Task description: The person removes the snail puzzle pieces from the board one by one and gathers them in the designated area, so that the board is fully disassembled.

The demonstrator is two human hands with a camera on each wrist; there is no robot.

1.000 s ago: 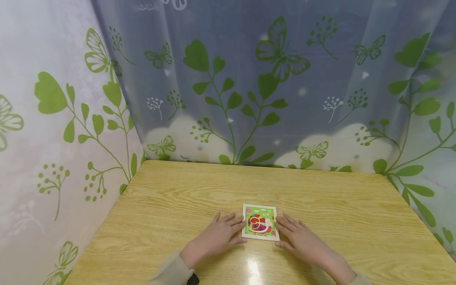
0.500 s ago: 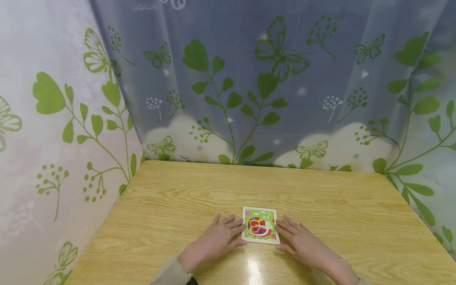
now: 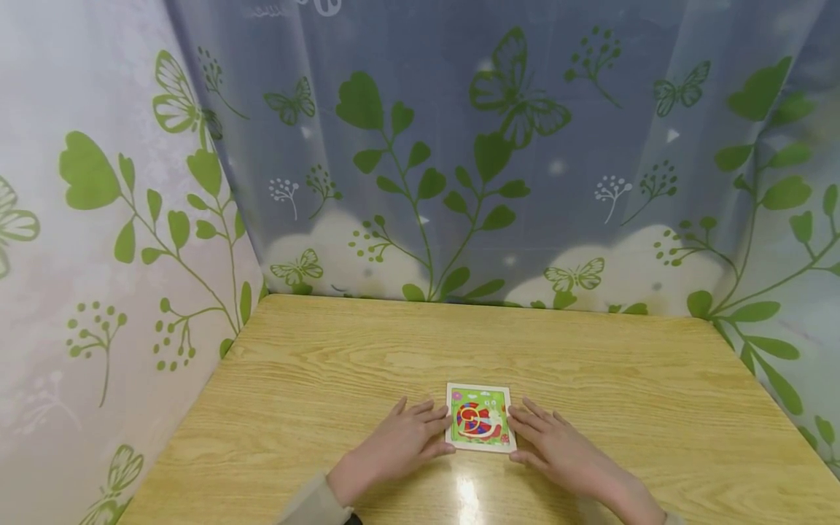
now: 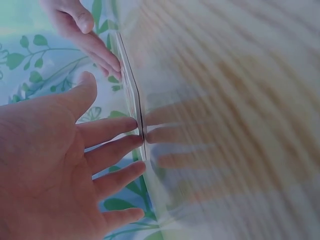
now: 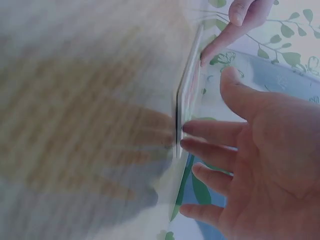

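Observation:
A small square picture puzzle (image 3: 479, 418) with a pale frame lies flat on the wooden table, showing a red and blue snail on green. At its left edge is my left hand (image 3: 398, 441), fingers spread and straight, fingertips touching the frame. My right hand (image 3: 569, 452) mirrors it on the other side, its fingertips at the right edge. In the left wrist view the puzzle (image 4: 131, 90) appears edge-on, with the left fingers (image 4: 114, 152) against its side. The right wrist view shows the puzzle's thin edge (image 5: 188, 90) beside the extended right fingers (image 5: 212, 155).
The wooden table (image 3: 367, 343) reflects light near its front. A patterned curtain (image 3: 446, 182) with leaves and butterflies rises behind the far edge, and similar cloth (image 3: 85, 255) hangs along the left side.
The puzzle has slid slightly toward me between both hands. The hands have barely moved, with their fingers still extended along its sides.

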